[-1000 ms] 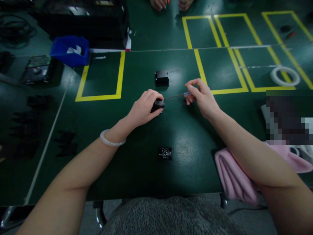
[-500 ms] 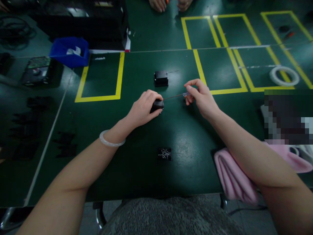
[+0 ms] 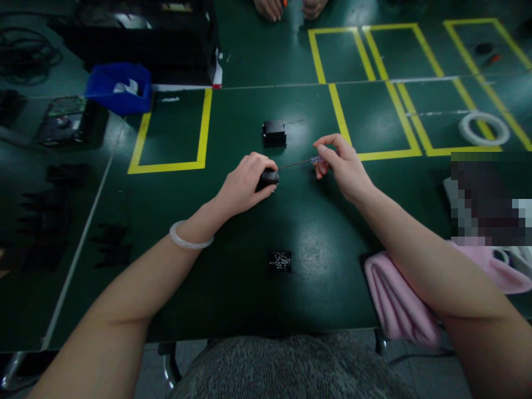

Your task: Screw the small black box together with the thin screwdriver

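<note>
My left hand [image 3: 248, 183] is wrapped round a small black plastic block [image 3: 269, 177] on the green table, covering much of it. Between the fingertips of my right hand [image 3: 341, 163] is the clear handle of a screwdriver [image 3: 316, 159]. Its thin shaft points left, with the tip at the block's right side; whether it sits on a screw is too small to tell. Just beyond stands a second black block [image 3: 274, 133] with bright spots at its corners. Nearer to me, a small black tray [image 3: 290, 269] holds several loose silver screws [image 3: 279, 259].
A blue bin [image 3: 97, 86] and a large black machine [image 3: 166, 50] are at the back left. Black parts [image 3: 114, 244] lie left. On the right are a roll of white tape [image 3: 465, 130] and pink cloth [image 3: 394, 288]. Another person's hands [image 3: 270, 8] are across the table.
</note>
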`<act>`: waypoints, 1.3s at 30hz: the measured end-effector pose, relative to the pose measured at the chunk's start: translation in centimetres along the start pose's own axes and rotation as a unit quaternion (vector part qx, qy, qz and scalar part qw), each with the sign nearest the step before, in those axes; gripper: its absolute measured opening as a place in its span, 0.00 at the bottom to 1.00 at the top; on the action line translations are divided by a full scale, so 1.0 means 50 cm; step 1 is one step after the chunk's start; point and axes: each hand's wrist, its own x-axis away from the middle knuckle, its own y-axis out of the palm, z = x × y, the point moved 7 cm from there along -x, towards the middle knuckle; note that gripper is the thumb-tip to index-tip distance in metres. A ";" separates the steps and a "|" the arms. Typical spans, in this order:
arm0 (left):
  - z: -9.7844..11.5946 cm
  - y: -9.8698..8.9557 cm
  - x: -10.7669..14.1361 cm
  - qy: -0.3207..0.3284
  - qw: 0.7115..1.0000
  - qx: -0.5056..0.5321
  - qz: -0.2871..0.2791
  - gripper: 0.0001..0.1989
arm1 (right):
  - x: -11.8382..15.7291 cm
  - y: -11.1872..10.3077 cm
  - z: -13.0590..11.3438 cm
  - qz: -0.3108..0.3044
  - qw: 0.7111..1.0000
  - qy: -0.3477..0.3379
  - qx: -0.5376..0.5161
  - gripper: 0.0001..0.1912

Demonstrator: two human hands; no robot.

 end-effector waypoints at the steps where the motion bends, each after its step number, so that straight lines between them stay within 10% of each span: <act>1: 0.000 0.000 0.000 0.000 1.000 0.000 0.000 0.14 | 0.000 0.001 0.000 -0.006 1.000 0.004 0.001 0.11; 39: 0.001 0.000 -0.001 0.005 1.000 0.002 0.000 0.14 | 0.000 -0.001 -0.003 0.013 1.000 -0.004 -0.008 0.04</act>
